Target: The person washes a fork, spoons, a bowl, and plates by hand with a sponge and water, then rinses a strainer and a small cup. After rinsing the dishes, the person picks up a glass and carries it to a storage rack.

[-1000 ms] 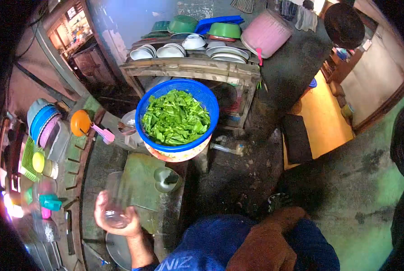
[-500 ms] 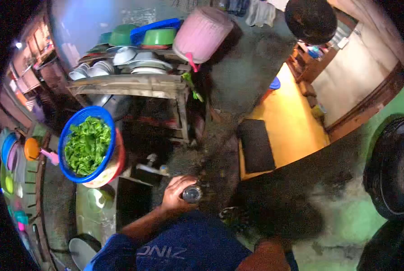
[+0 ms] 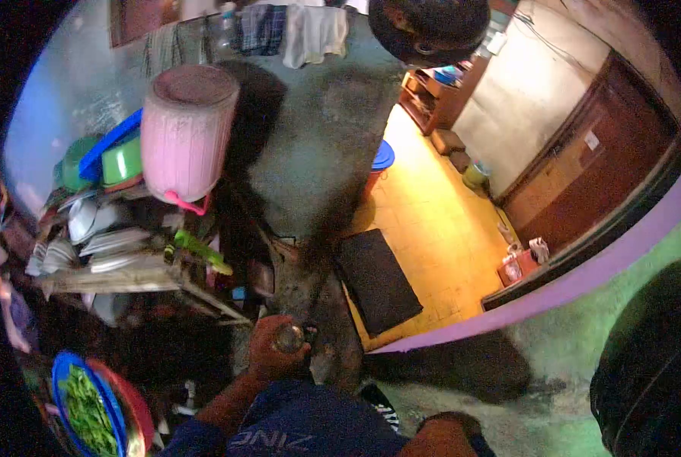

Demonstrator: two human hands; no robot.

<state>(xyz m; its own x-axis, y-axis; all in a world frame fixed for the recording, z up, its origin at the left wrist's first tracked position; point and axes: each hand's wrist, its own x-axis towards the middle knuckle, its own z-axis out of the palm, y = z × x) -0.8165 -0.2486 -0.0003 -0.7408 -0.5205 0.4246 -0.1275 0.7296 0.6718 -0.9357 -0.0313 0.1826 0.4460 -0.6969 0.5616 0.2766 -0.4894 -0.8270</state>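
Observation:
My left hand (image 3: 268, 350) is closed around a small round glass (image 3: 288, 338), held in front of my blue shirt. The glass is seen from above, with its round top showing between thumb and fingers; what it contains, if anything, I cannot make out. At the lower right edge only bare skin of my right arm shows, and the right hand itself is out of sight. A blue basket of green leaves (image 3: 89, 407) stands at the lower left, beside a red basin (image 3: 131, 404).
A wooden rack (image 3: 119, 282) on the left bears plates, bowls and a pink bucket (image 3: 184, 137). A dark mat (image 3: 378, 282) lies at the doorway on the yellow floor (image 3: 439, 251). Black pans hang at the top and right. A striped sandal (image 3: 382, 407) shows below.
My view has turned to the right, so the rack and leaf basket have shifted left and more of the yellow-floored room shows. The glass stays in my left hand.

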